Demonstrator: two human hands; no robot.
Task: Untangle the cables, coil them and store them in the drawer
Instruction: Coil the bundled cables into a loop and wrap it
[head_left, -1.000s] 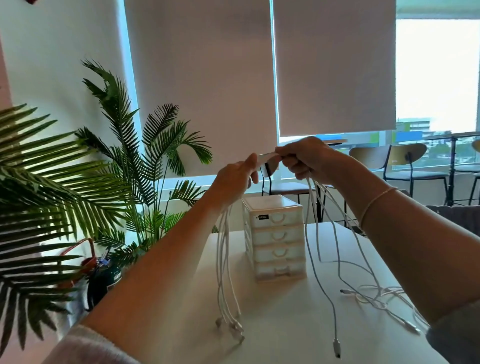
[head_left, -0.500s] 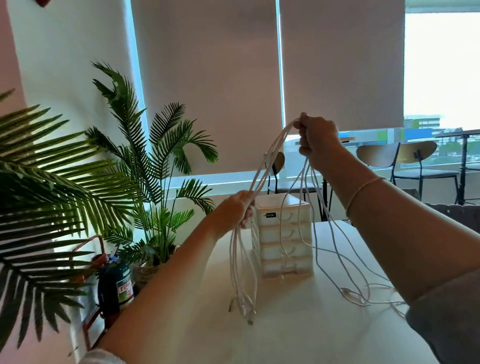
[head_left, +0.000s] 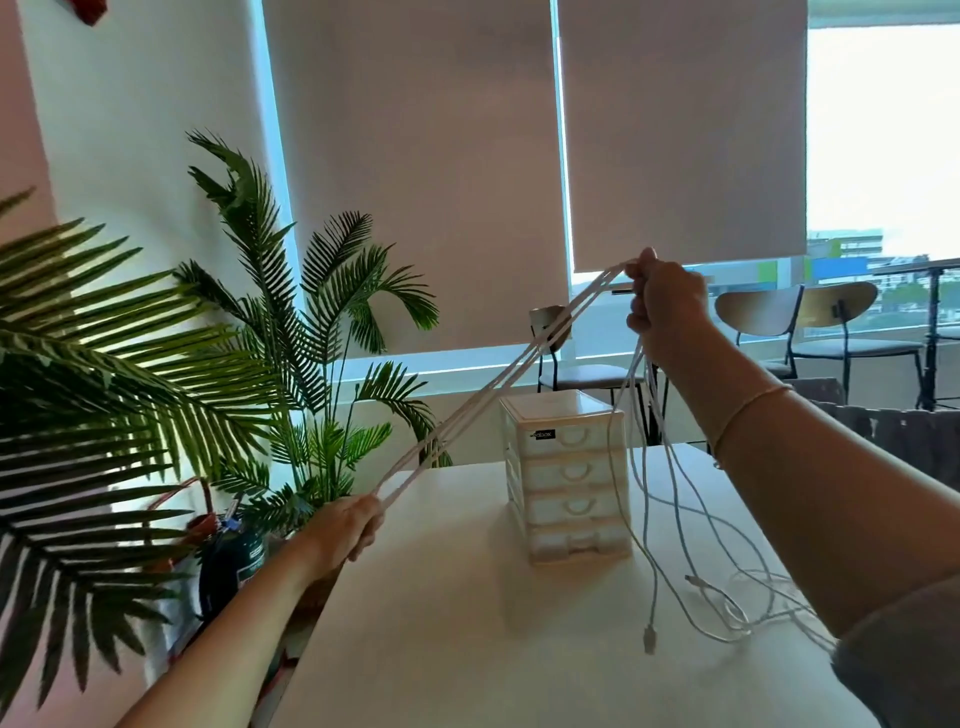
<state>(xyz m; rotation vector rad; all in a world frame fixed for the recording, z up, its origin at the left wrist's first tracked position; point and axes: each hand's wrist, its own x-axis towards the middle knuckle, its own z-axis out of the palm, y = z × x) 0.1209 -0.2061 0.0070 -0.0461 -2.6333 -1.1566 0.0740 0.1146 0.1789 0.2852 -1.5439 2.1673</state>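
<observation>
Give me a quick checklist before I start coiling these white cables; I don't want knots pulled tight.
1. Left hand grips the low end of the cables: ok.
2. Right hand grips them up high: ok.
3. Stretch between hands taut and side by side, no crossings seen: ok.
4. Hanging ends free of tangles: not ok, loose cable ends loop over each other on the table.
5. A drawer open in the drawer unit: not ok, all appear closed.

Left hand (head_left: 347, 530) low, right hand (head_left: 662, 301) raised; both grip thin white cables (head_left: 498, 387) stretched taut between them. Loose ends hang below right hand onto white table (head_left: 441, 623), beside cream plastic four-drawer box (head_left: 569, 475).
</observation>
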